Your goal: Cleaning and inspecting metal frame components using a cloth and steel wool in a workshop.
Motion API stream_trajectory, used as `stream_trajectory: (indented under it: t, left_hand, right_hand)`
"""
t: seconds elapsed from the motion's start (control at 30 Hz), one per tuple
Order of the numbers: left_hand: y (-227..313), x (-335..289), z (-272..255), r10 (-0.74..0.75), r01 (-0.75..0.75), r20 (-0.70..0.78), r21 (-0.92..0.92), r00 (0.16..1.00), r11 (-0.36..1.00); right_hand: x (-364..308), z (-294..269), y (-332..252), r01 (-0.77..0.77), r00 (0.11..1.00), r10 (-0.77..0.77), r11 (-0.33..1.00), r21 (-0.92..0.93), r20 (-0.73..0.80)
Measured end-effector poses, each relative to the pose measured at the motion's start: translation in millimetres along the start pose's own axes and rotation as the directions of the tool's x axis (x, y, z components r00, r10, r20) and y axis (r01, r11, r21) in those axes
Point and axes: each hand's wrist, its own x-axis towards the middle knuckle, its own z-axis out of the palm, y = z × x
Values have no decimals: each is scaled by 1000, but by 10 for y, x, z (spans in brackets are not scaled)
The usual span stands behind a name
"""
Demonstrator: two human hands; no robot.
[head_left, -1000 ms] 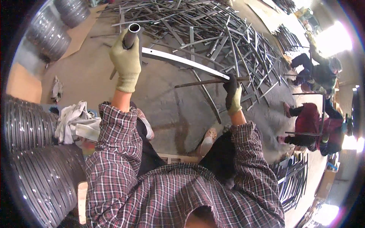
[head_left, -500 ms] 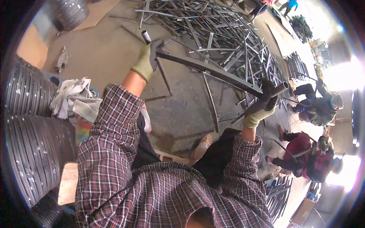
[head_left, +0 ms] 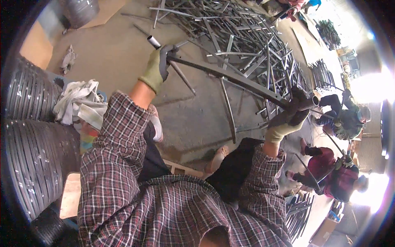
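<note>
A dark metal tube frame spans the space between my hands: a long flat-sided bar with a round tube at each end. My left hand, in a yellow-green glove with a dark palm, is closed round the left end, where a round tube crosses the bar. My right hand, gloved the same way, grips the right end beside the open mouth of the other tube. The frame is held off the floor and slopes down to the right. Fingers partly hide both joints.
A large heap of loose metal bars covers the floor ahead. Coiled dark strip stands in big rolls at my left, with a pale rag on them. Two people handle bars at the right, near stacked bars.
My right hand has moved a little right, and its tube's mouth has turned more toward me. The left tube's lower end has swung right. People at the right have shifted their bars.
</note>
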Motion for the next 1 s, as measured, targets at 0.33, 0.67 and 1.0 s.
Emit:
stream_trajectory:
  t: [0.33,0.67,1.0]
  left_hand:
    - [-168,-13,-125,145,-147,30,44,989,988]
    - [177,-111,-33,125,-128,31,145,992,981]
    - [50,-45,-24,108,-107,-26,47,994,993]
  right_hand:
    - [56,-35,154,-206,979,199,957,206,51]
    - [17,-95,178,-97,995,96,995,30,11]
    - [12,-122,230,-167,986,165,967,192,22]
